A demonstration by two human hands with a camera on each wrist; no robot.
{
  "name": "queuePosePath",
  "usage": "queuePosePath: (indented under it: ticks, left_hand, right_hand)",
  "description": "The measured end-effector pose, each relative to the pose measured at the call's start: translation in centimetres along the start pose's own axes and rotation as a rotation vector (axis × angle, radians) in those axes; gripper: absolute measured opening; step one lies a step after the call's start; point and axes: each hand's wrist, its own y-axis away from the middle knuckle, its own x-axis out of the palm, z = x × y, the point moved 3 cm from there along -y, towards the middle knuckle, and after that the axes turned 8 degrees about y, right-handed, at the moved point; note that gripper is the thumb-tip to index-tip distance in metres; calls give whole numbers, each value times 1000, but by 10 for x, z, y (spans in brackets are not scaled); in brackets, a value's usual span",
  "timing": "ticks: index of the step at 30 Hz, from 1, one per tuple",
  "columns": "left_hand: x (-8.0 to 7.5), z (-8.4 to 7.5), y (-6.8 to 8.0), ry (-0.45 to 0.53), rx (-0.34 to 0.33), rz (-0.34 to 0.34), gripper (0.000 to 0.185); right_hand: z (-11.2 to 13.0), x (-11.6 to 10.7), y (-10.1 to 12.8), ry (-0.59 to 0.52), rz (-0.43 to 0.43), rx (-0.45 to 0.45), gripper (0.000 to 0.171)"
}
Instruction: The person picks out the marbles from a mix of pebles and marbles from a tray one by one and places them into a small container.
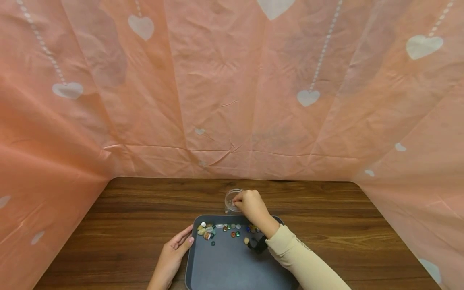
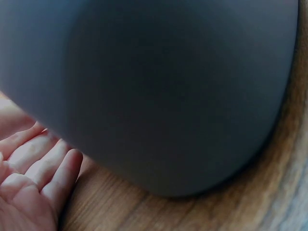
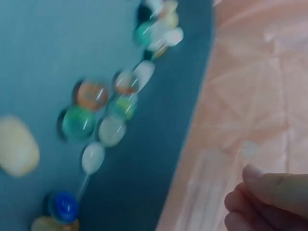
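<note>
A dark grey tray (image 1: 235,264) lies on the wooden table, with marbles and stones along its far side. My left hand (image 1: 170,253) touches the tray's left rim with the thumb, while its fingers lie loosely along the outer wall. Beyond the tray's far edge stands a clear round cup (image 1: 229,201). Over that cup is my right hand (image 1: 253,207), its fingers curled and thumb drawn toward them. In the right wrist view the thumb and fingertips (image 3: 252,172) are blurred, and I cannot tell whether something small sits between them.
White, amber and green pieces (image 1: 207,230) cluster in the tray's far left corner. A cream stone (image 3: 18,147) and a blue marble (image 3: 66,207) lie toward the right. A black band (image 1: 258,244) is at my right wrist. The pink curtain (image 1: 232,100) hangs behind the table.
</note>
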Motion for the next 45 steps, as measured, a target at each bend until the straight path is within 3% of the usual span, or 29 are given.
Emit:
queuePosePath:
  ticks: [5, 8, 16, 31, 45]
  left_hand:
    - [1, 0, -1, -3, -5, -1, 50]
    - [1, 0, -1, -6, -8, -1, 50]
    - [1, 0, -1, -14, -11, -4, 52]
    - [2, 0, 0, -6, -17, 1, 51]
    - [1, 2, 0, -5, -13, -3, 51]
  right_hand:
    - [-5, -5, 14, -251, -23, 151, 6]
    - [-10, -3, 24, -370, 8, 230, 9]
    - [-24, 11, 44, -558, 119, 323, 18]
    - [-34, 27, 58, -512, 137, 246, 23]
    - [-25, 36, 62, -363, 153, 171, 15]
